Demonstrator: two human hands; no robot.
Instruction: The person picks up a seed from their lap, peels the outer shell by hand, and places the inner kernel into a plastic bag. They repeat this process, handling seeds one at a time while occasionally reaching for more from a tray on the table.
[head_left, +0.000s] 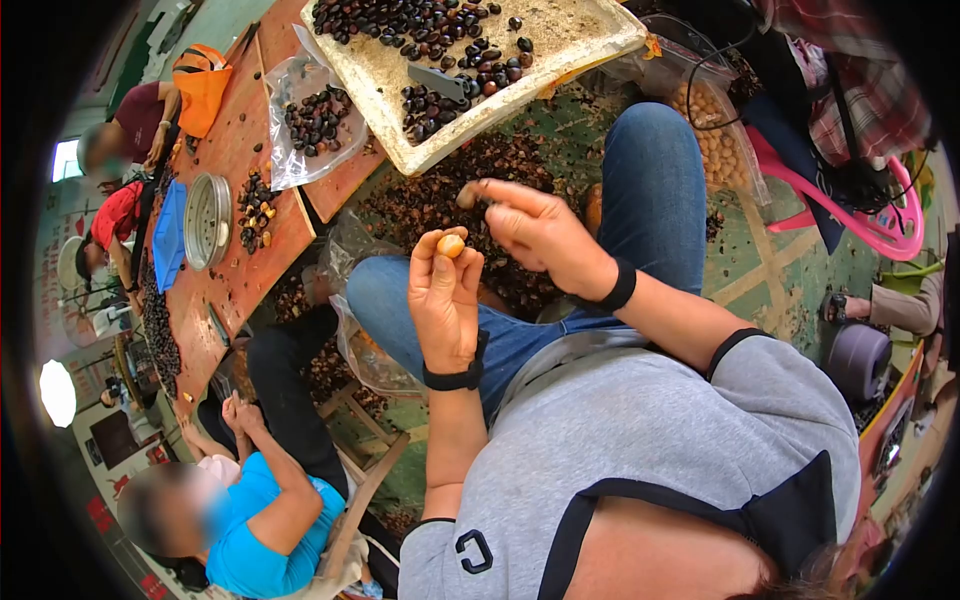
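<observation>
My left hand (pixel 446 300) holds a pale yellow peeled nut (pixel 451 245) between thumb and fingertips, above my lap. Just to its right is my right hand (pixel 540 232), its fingers curled in. A small brownish piece (pixel 467 194) shows at the right fingertips, but I cannot make out what it is. Beyond both hands stands a stained whitish tray (pixel 570 50) with many dark, glossy brown nuts (pixel 425 30). A flat grey tool (pixel 440 82) lies among them. Broken dark shells (pixel 430 190) cover the floor below my hands.
On the wooden table (pixel 270 262) are a plastic bag of dark nuts (pixel 318 118), a round metal sieve (pixel 208 222) and a blue tray (pixel 169 237). A bag of pale nuts (pixel 715 145) and a pink stool (pixel 895 225) stand right. A person in blue (pixel 270 530) sits at left.
</observation>
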